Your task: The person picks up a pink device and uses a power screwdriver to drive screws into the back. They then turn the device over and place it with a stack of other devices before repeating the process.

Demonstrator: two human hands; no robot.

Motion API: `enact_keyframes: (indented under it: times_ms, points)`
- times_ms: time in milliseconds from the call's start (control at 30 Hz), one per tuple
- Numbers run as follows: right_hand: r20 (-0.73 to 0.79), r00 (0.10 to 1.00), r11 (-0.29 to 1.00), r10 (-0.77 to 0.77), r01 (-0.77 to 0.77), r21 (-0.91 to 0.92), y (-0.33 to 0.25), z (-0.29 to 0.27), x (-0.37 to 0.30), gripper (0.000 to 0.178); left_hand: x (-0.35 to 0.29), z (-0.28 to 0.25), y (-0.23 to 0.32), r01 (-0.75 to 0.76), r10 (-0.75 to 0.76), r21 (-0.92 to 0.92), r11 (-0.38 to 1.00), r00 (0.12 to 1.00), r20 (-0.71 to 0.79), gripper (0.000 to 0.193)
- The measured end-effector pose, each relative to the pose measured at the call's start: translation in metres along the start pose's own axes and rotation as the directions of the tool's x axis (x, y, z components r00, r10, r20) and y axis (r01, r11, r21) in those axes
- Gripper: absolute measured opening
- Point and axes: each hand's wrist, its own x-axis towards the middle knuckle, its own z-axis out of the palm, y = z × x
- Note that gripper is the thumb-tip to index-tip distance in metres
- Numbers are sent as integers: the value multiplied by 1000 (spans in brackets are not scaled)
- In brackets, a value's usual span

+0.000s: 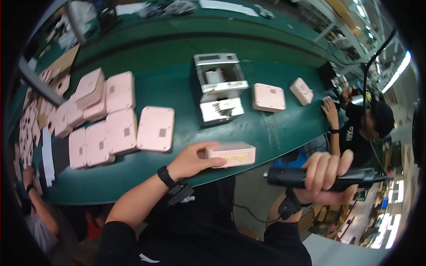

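My left hand [193, 159] grips the left end of a pink box-shaped housing [237, 155] at the table's near edge. The housing stands so that a side with gold lettering and a perforated patch faces me. To the right, my right hand [326, 177] is wrapped round a black cylindrical power screwdriver [286, 176]. The screwdriver lies level, its tip pointing left toward the housing but apart from it, and a cable leaves its right end. Beyond the housing stands a grey and black metal machine [217, 88] with an open top.
Several pink housings [122, 131] lie in rows and a stack on the left of the green table [186, 181]. Two more, one of them a flat housing [268, 97], lie right of the machine. Co-workers sit at both ends; a black cable [366, 84] hangs at right.
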Motion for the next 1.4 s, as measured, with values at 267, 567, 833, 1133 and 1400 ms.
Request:
enact_keyframes:
  times_ms: [267,567,833,1133,1400]
  points:
    - [-312,946,955,-87,-10,-296,-52,-26,-85,44,119,99,-3,668,-450,-419,615,734,509,76]
    - [-458,888,954,41,-171,-247,-57,-55,-102,47,151,136,18,246,-194,-227,942,954,228,67]
    - [-395,912,935,108,-228,-271,-3,-91,-75,46,-27,4,22,66,632,958,278,739,-234,77]
    - [-324,902,855,286,-393,-339,78,-75,-38,30,-82,-39,8,118,386,987,106,910,-150,87]
    - [-447,865,771,227,-440,-460,99,-55,-42,16,-64,-29,12,-324,259,929,179,926,274,86]
